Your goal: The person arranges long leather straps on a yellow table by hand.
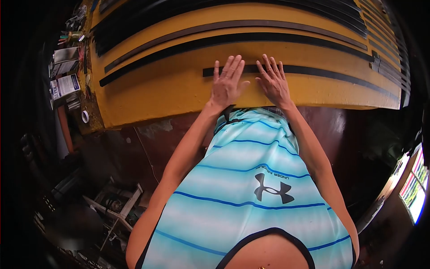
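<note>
My left hand [226,84] is stretched out flat, palm down, over the near part of the yellow table [148,94]. Its fingers cover part of a short black strip [331,74], close to the strip's left end. To its right, my right hand [274,82] also lies with fingers extended and slightly spread, overlapping the same strip. Neither hand is wrapped around anything. Beyond the fingertips runs a longer black strip [179,50], with a brown strip [201,29] behind it.
More dark strips [134,27] lie along the back of the table. Grey slats [385,69] are at its right end. Books [65,86] and a white ring-shaped roll [85,116] sit at the left. A wooden frame [118,204] stands on the floor at lower left.
</note>
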Available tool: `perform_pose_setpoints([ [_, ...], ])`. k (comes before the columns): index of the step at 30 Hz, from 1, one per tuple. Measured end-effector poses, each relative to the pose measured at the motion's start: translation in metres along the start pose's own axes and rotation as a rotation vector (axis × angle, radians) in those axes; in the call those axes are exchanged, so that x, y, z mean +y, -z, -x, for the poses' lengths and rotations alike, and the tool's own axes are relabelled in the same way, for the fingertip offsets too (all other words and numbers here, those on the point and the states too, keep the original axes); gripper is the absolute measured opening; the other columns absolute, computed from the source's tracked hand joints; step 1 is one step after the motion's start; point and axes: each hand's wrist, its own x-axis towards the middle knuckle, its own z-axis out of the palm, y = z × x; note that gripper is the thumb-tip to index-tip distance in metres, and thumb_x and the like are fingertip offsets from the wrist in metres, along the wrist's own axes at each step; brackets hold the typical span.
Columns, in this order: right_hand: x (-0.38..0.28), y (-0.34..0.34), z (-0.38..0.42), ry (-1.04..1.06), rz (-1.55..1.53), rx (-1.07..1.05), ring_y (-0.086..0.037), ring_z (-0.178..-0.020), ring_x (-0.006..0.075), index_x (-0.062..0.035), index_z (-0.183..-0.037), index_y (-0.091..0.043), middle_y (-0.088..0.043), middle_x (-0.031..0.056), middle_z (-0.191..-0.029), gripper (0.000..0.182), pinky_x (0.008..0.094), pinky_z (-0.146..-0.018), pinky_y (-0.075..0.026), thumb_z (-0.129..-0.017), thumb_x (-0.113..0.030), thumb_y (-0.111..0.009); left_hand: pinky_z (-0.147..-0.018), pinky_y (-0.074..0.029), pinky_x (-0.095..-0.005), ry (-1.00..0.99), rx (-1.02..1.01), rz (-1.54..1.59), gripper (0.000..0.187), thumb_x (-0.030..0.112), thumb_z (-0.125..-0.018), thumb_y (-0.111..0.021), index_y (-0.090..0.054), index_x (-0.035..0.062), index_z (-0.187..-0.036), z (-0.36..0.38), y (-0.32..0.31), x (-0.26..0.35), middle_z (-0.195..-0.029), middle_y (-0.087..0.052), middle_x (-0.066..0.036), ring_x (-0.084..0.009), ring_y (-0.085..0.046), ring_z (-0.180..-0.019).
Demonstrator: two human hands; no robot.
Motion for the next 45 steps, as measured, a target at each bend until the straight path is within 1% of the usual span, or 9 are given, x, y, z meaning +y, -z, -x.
perform_pose_setpoints([
  [2, 0.004, -0.002, 0.006, 0.022, -0.029, -0.042, -0.019, -0.156, 0.0275, -0.0179, -0.159, -0.036, -0.023, 0.0058, -0.169, 0.061, 0.0481, -0.126, -0.013, -0.103, -0.036, -0.053, -0.124, -0.005, -0.0595, -0.022, -0.076, 0.034, 0.075, 0.050, -0.097, -0.059, -0.039, 0.0088, -0.156, -0.001, -0.033, 0.019, -0.166, -0.031, -0.007, -0.0233, -0.023, -0.155],
  [10, 0.010, 0.001, 0.011, -0.013, -0.047, -0.131, -0.024, -0.154, 0.0258, -0.0205, -0.159, -0.037, -0.028, 0.0025, -0.167, 0.058, 0.0452, -0.126, -0.017, -0.104, -0.037, -0.050, -0.122, -0.005, -0.0642, 0.285, -0.041, -0.113, 0.051, 0.040, -0.102, -0.054, -0.048, 0.0314, -0.152, 0.032, -0.023, -0.003, -0.164, -0.036, 0.006, -0.0207, -0.028, -0.153],
  [15, 0.013, -0.002, 0.009, 0.017, -0.054, -0.082, -0.025, -0.154, 0.0258, -0.0213, -0.159, -0.036, -0.027, 0.0021, -0.168, 0.058, 0.0445, -0.126, -0.018, -0.105, -0.037, -0.050, -0.115, 0.002, -0.0752, 0.417, -0.027, -0.251, 0.046, 0.039, -0.104, -0.050, -0.051, 0.0348, -0.150, 0.058, -0.006, -0.032, -0.165, -0.033, 0.007, -0.0245, -0.026, -0.154],
  [18, 0.012, 0.000, 0.008, 0.025, -0.050, -0.087, -0.024, -0.154, 0.0259, -0.0193, -0.159, -0.035, -0.027, 0.0027, -0.168, 0.059, 0.0445, -0.126, -0.017, -0.105, -0.037, -0.048, -0.115, 0.003, -0.0753, 0.398, 0.014, -0.272, 0.046, 0.040, -0.105, -0.049, -0.050, 0.0344, -0.151, 0.055, -0.004, -0.029, -0.167, -0.030, 0.005, -0.0235, -0.023, -0.155],
  [24, 0.014, 0.000, 0.009, 0.049, -0.113, -0.076, -0.025, -0.154, 0.0274, -0.0159, -0.159, -0.036, -0.028, 0.0043, -0.167, 0.059, 0.0464, -0.126, -0.016, -0.105, -0.035, -0.049, -0.118, 0.001, -0.0719, 0.330, 0.016, -0.121, 0.066, 0.038, -0.101, -0.055, -0.036, 0.0111, -0.158, 0.019, -0.035, 0.032, -0.166, -0.032, -0.001, -0.0244, -0.025, -0.155],
  [29, 0.014, 0.001, 0.007, 0.052, -0.141, -0.069, -0.025, -0.154, 0.0285, -0.0153, -0.158, -0.037, -0.028, 0.0054, -0.167, 0.059, 0.0470, -0.126, -0.017, -0.104, -0.035, -0.050, -0.117, 0.002, -0.0735, 0.411, -0.023, -0.199, 0.054, 0.035, -0.103, -0.052, -0.044, 0.0233, -0.155, 0.025, -0.035, 0.027, -0.163, -0.037, 0.005, -0.0200, -0.027, -0.154],
  [32, 0.015, 0.000, 0.008, 0.059, -0.150, -0.070, -0.025, -0.154, 0.0285, -0.0160, -0.158, -0.037, -0.028, 0.0054, -0.167, 0.059, 0.0469, -0.126, -0.017, -0.104, -0.036, -0.050, -0.116, 0.003, -0.0746, 0.421, -0.015, -0.213, 0.053, 0.037, -0.103, -0.051, -0.045, 0.0242, -0.155, 0.031, -0.029, 0.016, -0.163, -0.038, 0.007, -0.0196, -0.027, -0.154],
  [40, 0.013, 0.003, 0.009, 0.072, -0.129, -0.049, -0.025, -0.154, 0.0291, -0.0164, -0.158, -0.038, -0.029, 0.0048, -0.167, 0.060, 0.0469, -0.126, -0.017, -0.103, -0.036, -0.054, -0.114, 0.004, -0.0773, 0.563, 0.038, -0.309, 0.047, 0.040, -0.104, -0.048, -0.049, 0.0366, -0.151, 0.075, 0.009, -0.049, -0.166, -0.032, 0.005, -0.0263, -0.024, -0.155],
  [45, 0.012, 0.003, 0.007, 0.058, -0.057, -0.052, -0.026, -0.154, 0.0295, -0.0179, -0.157, -0.040, -0.031, 0.0048, -0.166, 0.057, 0.0476, -0.126, -0.018, -0.104, -0.033, -0.054, -0.118, -0.009, -0.0696, 0.536, 0.181, -0.276, 0.046, 0.037, -0.103, -0.052, -0.056, 0.0212, -0.146, 0.085, 0.025, -0.086, -0.161, -0.040, -0.007, -0.0287, -0.032, -0.151],
])
